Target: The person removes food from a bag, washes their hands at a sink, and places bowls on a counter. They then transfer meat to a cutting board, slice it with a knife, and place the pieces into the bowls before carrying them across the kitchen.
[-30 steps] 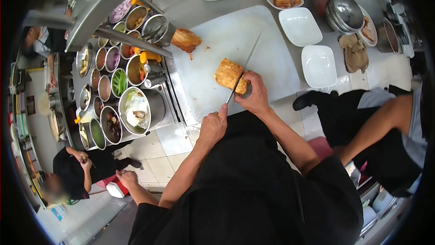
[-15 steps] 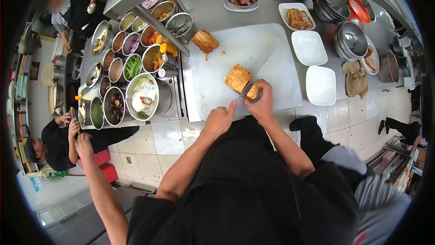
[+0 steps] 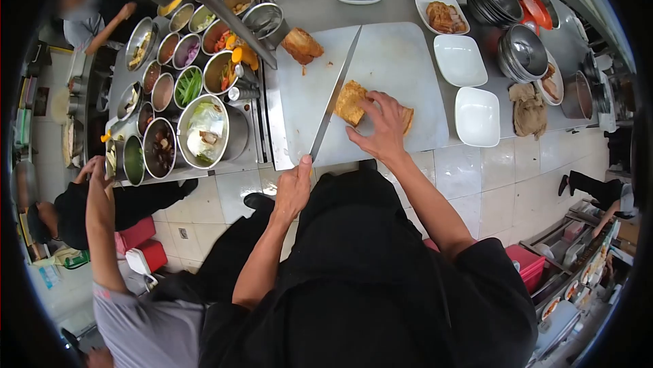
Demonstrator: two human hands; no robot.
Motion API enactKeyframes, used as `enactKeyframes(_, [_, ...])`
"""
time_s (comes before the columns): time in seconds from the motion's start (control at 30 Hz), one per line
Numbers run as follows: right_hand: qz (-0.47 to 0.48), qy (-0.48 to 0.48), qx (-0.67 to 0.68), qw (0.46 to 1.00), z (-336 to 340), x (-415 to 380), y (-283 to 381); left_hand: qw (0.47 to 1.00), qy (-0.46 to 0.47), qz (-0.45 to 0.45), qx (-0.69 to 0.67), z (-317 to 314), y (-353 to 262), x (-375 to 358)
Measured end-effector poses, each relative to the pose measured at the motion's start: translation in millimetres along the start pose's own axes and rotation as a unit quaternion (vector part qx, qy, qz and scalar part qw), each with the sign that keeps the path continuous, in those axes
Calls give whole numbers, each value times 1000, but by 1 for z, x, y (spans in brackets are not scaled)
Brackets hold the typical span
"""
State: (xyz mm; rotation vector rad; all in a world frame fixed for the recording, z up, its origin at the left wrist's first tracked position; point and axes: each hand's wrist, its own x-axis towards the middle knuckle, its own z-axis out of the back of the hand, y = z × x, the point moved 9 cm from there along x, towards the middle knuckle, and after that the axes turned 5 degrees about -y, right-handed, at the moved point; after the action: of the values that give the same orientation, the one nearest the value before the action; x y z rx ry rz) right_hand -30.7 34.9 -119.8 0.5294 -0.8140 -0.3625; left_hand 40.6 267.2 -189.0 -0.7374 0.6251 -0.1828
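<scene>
Two hands busy: left hand grips knife, right hand on pork.

We are reaching both bare forearms forward from our dark sleeves, elbows bent and spread to either side of our body. Our left hand is curling into a closed fist, thumb lying along the top, wrist straight. Our right hand is stretching farther out, palm facing down, fingers spread and pressing flat, with the wrist bending slightly inward.
</scene>
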Motion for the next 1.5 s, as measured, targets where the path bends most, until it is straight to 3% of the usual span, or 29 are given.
enactKeyframes(0.17, [23, 5, 44, 999, -11, -1, -7, 999, 16, 19, -34, -12, 3, -1])
enactKeyframes(0.4, [-4, 15, 40, 999, -12, -2, -4, 997, 20, -45, -52, -35, -20, 5])
enactKeyframes(0.57, [-20, 10, 24, 999, -9, -1, -3, 996, 29, -86, -24, -38, -43, 13])
enactKeyframes(0.9, [-21, 13, 50, 998, -10, -1, -9, 993, -6, -104, 62, -14, -28, -14])
enactKeyframes(0.97, [-13, 11, 45, 999, -9, -1, -7, 993, 20, -43, 106, -11, -17, -21])
enactKeyframes(1.17, [-83, 31, 103, 991, -17, -4, -18, 988, 22, -18, 153, -9, -30, -20])
enactKeyframes(1.5, [-112, 46, 130, 984, -21, -6, -26, 972, 64, 42, 222, 5, -46, -30])
